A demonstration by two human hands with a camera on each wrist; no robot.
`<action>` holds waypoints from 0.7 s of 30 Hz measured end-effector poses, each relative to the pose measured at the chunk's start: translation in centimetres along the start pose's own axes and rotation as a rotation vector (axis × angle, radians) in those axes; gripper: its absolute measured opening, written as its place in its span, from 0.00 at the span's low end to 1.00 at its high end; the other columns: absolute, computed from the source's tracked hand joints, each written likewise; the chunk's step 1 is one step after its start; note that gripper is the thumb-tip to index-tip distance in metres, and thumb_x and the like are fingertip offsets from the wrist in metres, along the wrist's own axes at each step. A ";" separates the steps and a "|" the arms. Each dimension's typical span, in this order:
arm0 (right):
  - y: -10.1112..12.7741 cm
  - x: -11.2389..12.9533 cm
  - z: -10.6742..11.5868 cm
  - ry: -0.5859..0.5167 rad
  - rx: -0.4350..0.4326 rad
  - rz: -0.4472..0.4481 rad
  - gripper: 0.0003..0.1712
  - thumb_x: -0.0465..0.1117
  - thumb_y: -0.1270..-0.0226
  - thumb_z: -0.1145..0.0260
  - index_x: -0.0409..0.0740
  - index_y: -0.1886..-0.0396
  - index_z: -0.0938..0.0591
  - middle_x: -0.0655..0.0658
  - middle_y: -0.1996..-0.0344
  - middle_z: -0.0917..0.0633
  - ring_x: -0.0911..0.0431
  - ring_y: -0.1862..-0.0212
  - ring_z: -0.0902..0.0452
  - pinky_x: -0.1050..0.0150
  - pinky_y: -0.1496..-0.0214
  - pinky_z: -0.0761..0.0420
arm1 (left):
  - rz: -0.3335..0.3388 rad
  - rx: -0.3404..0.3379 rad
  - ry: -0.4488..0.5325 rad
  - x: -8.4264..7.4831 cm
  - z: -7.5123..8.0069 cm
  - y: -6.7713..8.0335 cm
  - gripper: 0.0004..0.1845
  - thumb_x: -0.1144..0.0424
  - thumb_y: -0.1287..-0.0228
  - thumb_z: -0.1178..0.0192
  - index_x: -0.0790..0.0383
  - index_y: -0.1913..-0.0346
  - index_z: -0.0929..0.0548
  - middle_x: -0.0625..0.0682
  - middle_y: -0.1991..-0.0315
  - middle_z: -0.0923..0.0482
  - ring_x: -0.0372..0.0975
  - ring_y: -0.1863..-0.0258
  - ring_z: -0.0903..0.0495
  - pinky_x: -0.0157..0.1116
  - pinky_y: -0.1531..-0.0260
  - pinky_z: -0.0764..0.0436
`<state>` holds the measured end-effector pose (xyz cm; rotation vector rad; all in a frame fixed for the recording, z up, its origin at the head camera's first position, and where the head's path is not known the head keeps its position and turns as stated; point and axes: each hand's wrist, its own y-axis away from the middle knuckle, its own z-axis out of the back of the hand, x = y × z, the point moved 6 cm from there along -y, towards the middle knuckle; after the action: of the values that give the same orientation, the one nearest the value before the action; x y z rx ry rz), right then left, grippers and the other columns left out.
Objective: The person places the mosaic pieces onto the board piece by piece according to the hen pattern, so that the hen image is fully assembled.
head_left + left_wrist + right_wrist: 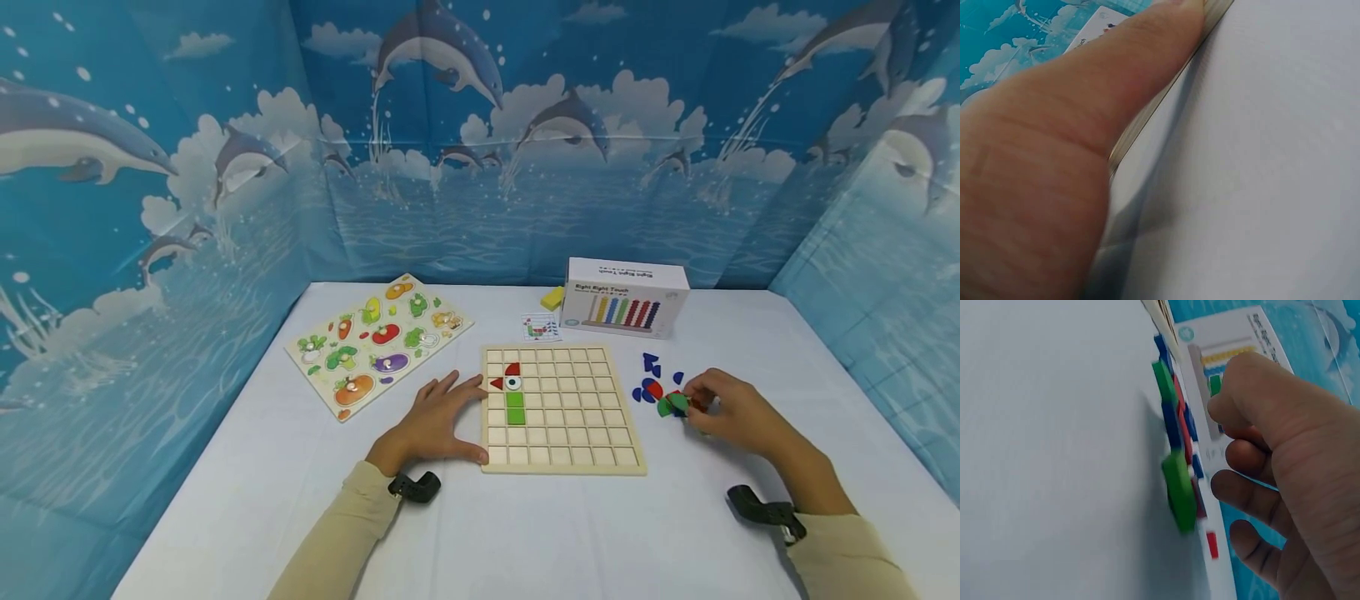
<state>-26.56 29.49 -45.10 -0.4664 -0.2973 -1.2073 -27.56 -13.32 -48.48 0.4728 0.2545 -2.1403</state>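
A light wooden grid board (564, 409) lies in the middle of the table. My left hand (435, 421) rests at its left side, thumb on the near left corner and fingers spread along the edge. On the board are two green squares (515, 407), a white eye piece (513, 383) and red pieces (512, 369). My right hand (727, 408) is over a pile of small shapes to the right, with green pieces (678, 402) by its fingertips. Its thumb (1254, 375) is bent and the fingers curl. I cannot tell whether it pinches a piece.
Blue and red pieces (654, 389) lie scattered right of the board. Behind it are a small picture card (541, 327), a yellow block (552, 298) and a white box (624, 298). A vegetable puzzle board (380, 346) lies back left. Dolphin-print cloth (480, 217) encloses the table.
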 end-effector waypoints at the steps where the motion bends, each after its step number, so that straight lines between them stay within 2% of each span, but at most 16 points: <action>1: -0.3 0.4 -0.2 -0.007 0.004 0.011 0.18 0.31 0.48 0.22 0.38 0.58 0.19 0.48 0.67 0.22 0.52 0.62 0.26 0.67 0.63 0.18 | -0.001 0.000 0.001 0.0 0.0 0.0 0.54 0.23 0.57 0.31 0.43 0.26 0.32 0.43 0.20 0.48 0.49 0.20 0.59 0.56 0.27 0.58; 5: -1.5 1.8 -1.1 -0.011 0.028 0.040 0.17 0.32 0.47 0.22 0.40 0.59 0.18 0.49 0.69 0.23 0.54 0.65 0.27 0.69 0.66 0.21 | 0.002 0.001 0.002 0.1 -0.1 0.0 0.55 0.22 0.58 0.32 0.42 0.26 0.32 0.43 0.20 0.48 0.48 0.20 0.60 0.55 0.27 0.58; 13: -3.7 4.5 -3.4 -0.015 0.083 0.101 0.15 0.33 0.47 0.24 0.45 0.61 0.18 0.50 0.69 0.24 0.54 0.64 0.28 0.64 0.63 0.22 | -0.007 -0.003 0.012 0.0 -0.2 -0.1 0.55 0.22 0.58 0.32 0.43 0.27 0.32 0.43 0.20 0.47 0.49 0.20 0.59 0.56 0.27 0.57; 21: -5.6 8.0 -5.2 -0.030 0.130 0.166 0.14 0.36 0.47 0.26 0.48 0.60 0.18 0.53 0.63 0.21 0.55 0.58 0.26 0.51 0.49 0.19 | -0.005 -0.011 0.001 0.1 -0.2 -0.1 0.55 0.21 0.59 0.33 0.43 0.27 0.32 0.43 0.20 0.47 0.49 0.20 0.59 0.56 0.27 0.57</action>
<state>-29.29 18.71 -44.91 -0.3887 -0.3539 -1.0133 -27.63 -13.30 -48.77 0.4675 0.2678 -2.1427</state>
